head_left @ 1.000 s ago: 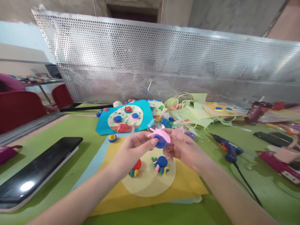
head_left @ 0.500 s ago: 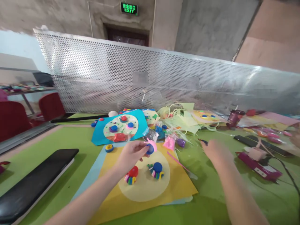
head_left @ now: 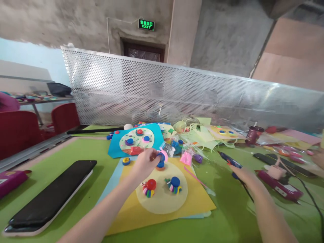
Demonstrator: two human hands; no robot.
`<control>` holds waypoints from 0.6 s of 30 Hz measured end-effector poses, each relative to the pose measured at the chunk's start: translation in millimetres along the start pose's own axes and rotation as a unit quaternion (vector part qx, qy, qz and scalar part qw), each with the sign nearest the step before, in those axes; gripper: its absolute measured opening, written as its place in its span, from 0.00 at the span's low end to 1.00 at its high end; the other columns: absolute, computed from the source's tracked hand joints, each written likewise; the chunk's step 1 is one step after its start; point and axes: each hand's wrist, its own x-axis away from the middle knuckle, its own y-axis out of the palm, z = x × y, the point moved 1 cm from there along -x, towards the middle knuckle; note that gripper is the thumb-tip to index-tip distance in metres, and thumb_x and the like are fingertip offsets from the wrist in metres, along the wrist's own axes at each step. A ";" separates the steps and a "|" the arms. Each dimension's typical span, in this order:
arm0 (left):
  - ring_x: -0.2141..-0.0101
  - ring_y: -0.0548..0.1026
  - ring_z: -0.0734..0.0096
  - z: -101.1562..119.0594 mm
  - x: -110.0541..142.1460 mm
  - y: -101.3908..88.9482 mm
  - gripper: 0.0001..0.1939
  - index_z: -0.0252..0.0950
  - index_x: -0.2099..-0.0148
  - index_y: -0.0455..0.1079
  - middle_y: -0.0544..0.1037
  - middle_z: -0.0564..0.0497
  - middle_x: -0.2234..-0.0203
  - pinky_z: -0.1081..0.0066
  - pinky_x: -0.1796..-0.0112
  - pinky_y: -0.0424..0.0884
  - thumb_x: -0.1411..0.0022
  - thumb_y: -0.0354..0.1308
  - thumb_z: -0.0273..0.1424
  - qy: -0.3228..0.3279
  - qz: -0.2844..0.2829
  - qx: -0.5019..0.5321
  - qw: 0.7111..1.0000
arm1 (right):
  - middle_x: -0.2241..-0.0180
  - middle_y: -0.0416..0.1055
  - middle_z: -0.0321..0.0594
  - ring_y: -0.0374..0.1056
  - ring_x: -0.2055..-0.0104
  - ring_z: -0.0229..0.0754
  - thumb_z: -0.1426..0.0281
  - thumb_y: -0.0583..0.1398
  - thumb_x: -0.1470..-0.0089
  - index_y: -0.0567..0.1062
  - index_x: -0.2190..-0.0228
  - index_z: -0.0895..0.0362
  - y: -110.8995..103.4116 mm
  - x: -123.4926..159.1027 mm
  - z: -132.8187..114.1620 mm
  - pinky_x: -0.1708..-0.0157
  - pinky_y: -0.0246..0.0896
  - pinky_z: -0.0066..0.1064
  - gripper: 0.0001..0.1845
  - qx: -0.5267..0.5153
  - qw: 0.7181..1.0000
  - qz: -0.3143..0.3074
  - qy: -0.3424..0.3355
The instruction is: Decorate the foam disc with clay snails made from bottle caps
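Note:
My left hand pinches a blue bottle cap with pink clay on it, above the cream oval on the yellow sheet. Just below that cap, another blue cap with an orange edge shows on the sheet. Nearer me on the oval lie a red cap and a blue cap, each with coloured clay strips. On the right, my right hand is closed around the handle of a dark blue hot glue gun, its nozzle pointing away to the left.
A black phone-shaped case lies left. Behind the sheet are a blue card with decorated caps, a pink clay packet and paper strips. A purple power strip with a cord sits right. A perforated metal screen stands behind.
My right hand has left the cap, reached right and taken hold of the glue gun. My left hand keeps the blue cap with pink clay. The camera view has tilted up.

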 end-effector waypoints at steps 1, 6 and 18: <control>0.77 0.70 0.69 -0.2 0.1 -0.2 0.09 0.37 0.74 0.62 0.72 0.54 0.80 0.72 0.76 0.61 0.47 0.50 0.37 0.005 0.004 -0.011 1.000 | 0.77 0.71 0.42 0.70 0.73 0.44 0.68 0.58 0.50 0.69 0.76 0.59 0.4 5.3 -1.0 0.74 0.68 0.34 0.08 -0.050 0.999 -0.011 0.002; 0.79 0.65 0.72 0.5 -0.3 -2.0 0.08 0.38 0.76 0.60 0.68 0.56 0.82 0.73 0.78 0.55 0.47 0.49 0.34 0.017 0.009 -0.045 0.999 | 0.76 0.73 0.43 0.72 0.70 0.46 0.70 0.55 0.65 0.65 0.78 0.54 10.7 34.3 -29.1 0.73 0.70 0.33 0.05 -0.298 0.948 -0.103 -0.048; 0.82 0.54 0.76 -6.5 -9.7 -22.4 0.15 0.38 0.80 0.49 0.53 0.59 0.86 0.72 0.80 0.46 0.44 0.46 0.33 -0.023 0.052 -0.118 0.991 | 0.77 0.70 0.35 0.65 0.78 0.35 0.68 0.65 0.60 0.72 0.69 0.58 45.7 92.5 -117.3 0.77 0.63 0.25 0.12 -0.410 0.827 -0.322 -0.211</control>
